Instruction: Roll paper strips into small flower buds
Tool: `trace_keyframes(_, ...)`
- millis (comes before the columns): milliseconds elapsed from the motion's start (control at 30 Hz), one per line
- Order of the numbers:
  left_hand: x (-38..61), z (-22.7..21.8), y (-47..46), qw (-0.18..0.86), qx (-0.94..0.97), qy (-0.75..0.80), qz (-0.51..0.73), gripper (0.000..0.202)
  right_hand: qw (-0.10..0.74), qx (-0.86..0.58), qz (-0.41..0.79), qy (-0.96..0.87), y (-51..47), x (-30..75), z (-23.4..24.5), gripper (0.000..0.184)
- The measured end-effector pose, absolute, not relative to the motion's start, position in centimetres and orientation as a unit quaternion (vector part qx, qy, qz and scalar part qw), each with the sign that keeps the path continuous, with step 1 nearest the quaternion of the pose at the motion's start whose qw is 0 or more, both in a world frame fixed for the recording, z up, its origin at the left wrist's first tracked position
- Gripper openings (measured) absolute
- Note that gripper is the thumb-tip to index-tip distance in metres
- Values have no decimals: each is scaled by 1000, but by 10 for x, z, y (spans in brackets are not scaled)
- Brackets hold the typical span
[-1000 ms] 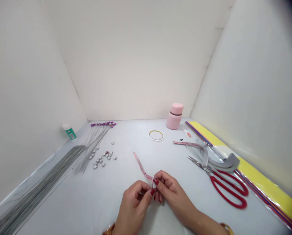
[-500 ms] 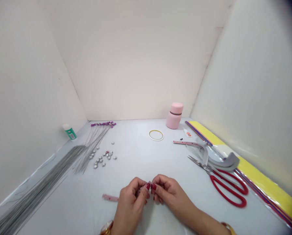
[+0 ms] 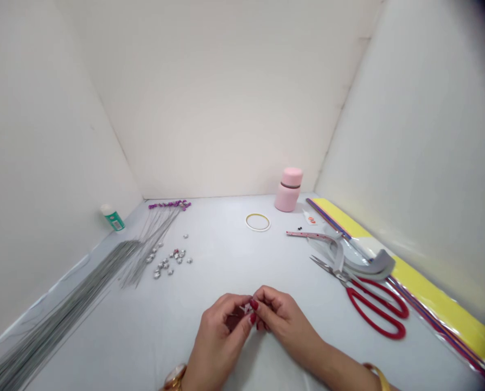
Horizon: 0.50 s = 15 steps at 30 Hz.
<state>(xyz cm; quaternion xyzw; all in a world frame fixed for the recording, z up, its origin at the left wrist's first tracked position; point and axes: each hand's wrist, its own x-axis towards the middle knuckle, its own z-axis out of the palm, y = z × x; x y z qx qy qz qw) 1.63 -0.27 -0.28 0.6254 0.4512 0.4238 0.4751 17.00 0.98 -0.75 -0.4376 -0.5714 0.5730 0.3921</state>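
At the front middle of the table, my left hand (image 3: 225,332) and my right hand (image 3: 281,321) meet fingertip to fingertip. Between them they pinch a small pale pink paper strip (image 3: 248,308), folded and mostly covered by the fingers. My left thumb and forefinger curve around it from the left, while the right thumb presses from the other side. Beyond the left hand lie several small silver folded stars (image 3: 166,265), one with a red mark.
Grey wires (image 3: 83,293) line the left side, with purple-tipped stems (image 3: 169,205) behind and a green-white glue stick (image 3: 114,218). A tape ring (image 3: 258,229) and pink flask (image 3: 288,190) stand farther back. Red-handled scissors (image 3: 372,309), paper strips (image 3: 338,255) and a yellow sheet pack (image 3: 433,288) lie right.
The strip's loose tail, which stuck out left of my left hand, no longer shows. My fingertips have shifted around the strip, the left thumb now lower and closer to the right hand.
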Motion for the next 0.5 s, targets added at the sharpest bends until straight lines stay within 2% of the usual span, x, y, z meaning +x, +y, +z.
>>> trace_keyframes(200, 16, -2, -2, 502, 587, 478, 418, 14, 387, -438, 563, -584, 8, 169, -7, 25)
trace_keyframes(400, 24, -3, 4, 658, 413, 451, 439, 17, 389, -437, 573, -574, 8, 169, -5, 25)
trace_keyframes(500, 25, -5, 6, 694, 371, 432, 441, 19, 385, -429, 583, -572, 8, 169, -4, 25)
